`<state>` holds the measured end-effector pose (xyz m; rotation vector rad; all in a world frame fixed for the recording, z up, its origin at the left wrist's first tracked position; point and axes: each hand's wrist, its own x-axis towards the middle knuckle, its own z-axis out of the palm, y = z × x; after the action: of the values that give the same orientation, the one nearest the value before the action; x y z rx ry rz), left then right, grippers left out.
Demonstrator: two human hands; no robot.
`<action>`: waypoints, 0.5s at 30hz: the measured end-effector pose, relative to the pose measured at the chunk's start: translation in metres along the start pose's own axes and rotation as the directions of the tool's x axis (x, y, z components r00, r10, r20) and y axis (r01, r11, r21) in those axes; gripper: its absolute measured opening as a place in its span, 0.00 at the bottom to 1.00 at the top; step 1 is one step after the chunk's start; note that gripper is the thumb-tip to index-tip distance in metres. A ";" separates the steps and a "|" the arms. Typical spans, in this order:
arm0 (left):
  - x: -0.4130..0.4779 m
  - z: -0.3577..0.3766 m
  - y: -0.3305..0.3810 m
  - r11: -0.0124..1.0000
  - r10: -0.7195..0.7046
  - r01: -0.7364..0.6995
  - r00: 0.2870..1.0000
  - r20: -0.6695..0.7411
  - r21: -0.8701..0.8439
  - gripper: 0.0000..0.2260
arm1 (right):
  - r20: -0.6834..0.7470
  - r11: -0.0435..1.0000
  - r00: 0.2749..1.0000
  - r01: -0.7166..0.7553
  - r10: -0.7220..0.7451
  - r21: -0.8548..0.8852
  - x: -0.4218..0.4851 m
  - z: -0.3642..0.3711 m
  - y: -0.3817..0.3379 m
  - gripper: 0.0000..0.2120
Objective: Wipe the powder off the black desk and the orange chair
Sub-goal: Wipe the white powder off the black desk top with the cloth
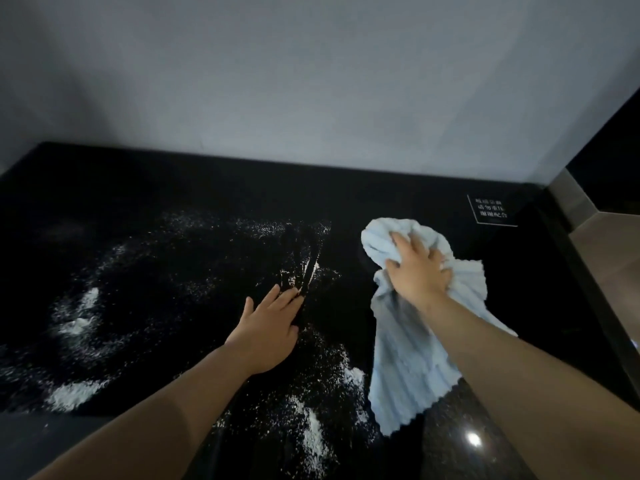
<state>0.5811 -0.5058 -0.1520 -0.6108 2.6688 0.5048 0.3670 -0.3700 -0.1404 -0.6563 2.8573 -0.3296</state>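
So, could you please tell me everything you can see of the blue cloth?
The blue cloth is pale, soft and ribbed like microfibre, with a wavy edge. Its upper part is bunched under the right hand, which grips it; the rest trails toward the camera. It lies on the right side of the black desk, beside the powder.

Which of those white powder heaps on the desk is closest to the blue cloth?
The heap just left of the light blue cloth, beside its hanging lower part. The other thick heaps lie near the front edge and far off at the desk's left.
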 end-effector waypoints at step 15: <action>-0.029 0.011 0.007 0.982 -0.077 0.069 0.996 -0.037 -0.177 0.24 | 0.090 0.981 0.981 0.177 -0.170 -0.075 -0.049 0.005 0.022 0.25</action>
<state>0.6055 -0.4855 -0.1479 -0.7755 2.6493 0.7188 0.4028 -0.3299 -0.1445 -0.9161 2.7524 -0.2042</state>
